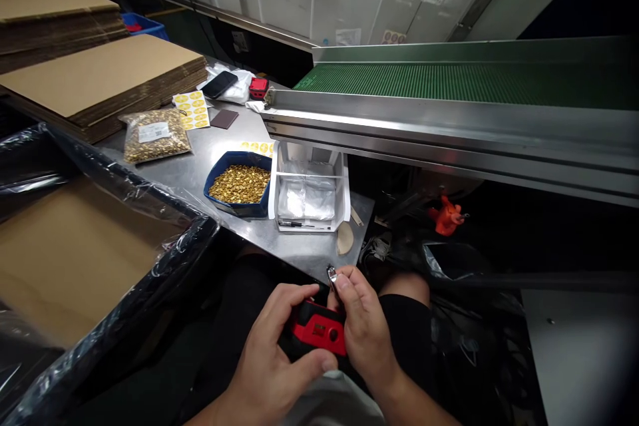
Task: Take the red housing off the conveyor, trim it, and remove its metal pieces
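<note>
Both hands meet low over the person's lap, closest to the lens. Left hand (272, 353) wraps a small red and black device (317, 331), thumb laid along its near edge, fingers curled over the far side. Right hand (362, 326) covers the device's right end, and its fingertips pinch a small metal clip (331, 274) that sticks up just beyond the device. So both hands are closed, 1 on the body, 1 on the metal piece.

My read: the clip is being fitted to or worked on at the device's end, and the next move calls for a steady left grip while the right fingers line the small part up exactly.

The device's long axis runs left to right between the hands, its red face turned up. The clip stands roughly upright, pointing away from the person.

Just beyond the hands is the steel desk (210, 153), carrying a white tray (309, 196) with clear bags. Left of that sits a blue tub (239, 184) of small gold parts. Farther left lies a bag of gold parts (154, 134). Beyond the right hand, a green conveyor (449, 80) runs across.
</note>
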`<control>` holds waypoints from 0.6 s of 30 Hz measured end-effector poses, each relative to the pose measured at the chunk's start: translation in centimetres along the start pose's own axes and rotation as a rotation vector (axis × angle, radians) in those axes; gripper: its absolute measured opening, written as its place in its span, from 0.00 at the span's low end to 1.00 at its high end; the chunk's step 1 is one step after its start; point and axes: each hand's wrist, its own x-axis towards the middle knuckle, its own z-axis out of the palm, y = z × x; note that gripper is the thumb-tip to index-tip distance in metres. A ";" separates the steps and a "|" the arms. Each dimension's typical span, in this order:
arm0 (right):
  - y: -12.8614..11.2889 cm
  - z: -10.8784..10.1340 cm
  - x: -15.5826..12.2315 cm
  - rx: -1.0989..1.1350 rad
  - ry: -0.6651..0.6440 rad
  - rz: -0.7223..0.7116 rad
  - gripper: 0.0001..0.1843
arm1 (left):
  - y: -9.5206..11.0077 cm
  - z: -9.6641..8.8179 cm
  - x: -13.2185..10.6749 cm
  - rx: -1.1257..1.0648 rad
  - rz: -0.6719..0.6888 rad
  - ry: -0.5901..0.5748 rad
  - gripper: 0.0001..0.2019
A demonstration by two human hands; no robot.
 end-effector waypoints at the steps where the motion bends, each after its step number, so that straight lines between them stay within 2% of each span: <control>1: -0.2 -0.2 0.1 -0.008 -0.013 0.004 0.19 | 0.0 -0.3 0.0 -0.011 -0.005 -0.034 0.24; 5: -0.6 -0.8 1.0 0.059 -0.015 0.027 0.19 | -0.2 -0.9 -0.1 -0.107 -0.100 -0.069 0.17; 9: 0.2 -1.1 2.2 0.380 0.075 0.078 0.18 | -0.6 -0.2 -0.2 -0.275 -0.155 0.055 0.17; 13: 1.5 -0.6 2.5 0.575 0.193 0.249 0.18 | -1.2 0.7 -0.2 -0.439 -0.129 0.153 0.22; 15: 1.7 -0.4 2.3 0.673 0.279 0.287 0.18 | -1.4 0.9 -0.2 -0.467 -0.138 0.136 0.22; 18: 1.3 -0.4 2.1 0.735 0.358 0.235 0.18 | -1.2 1.1 -0.3 -0.437 -0.144 0.083 0.20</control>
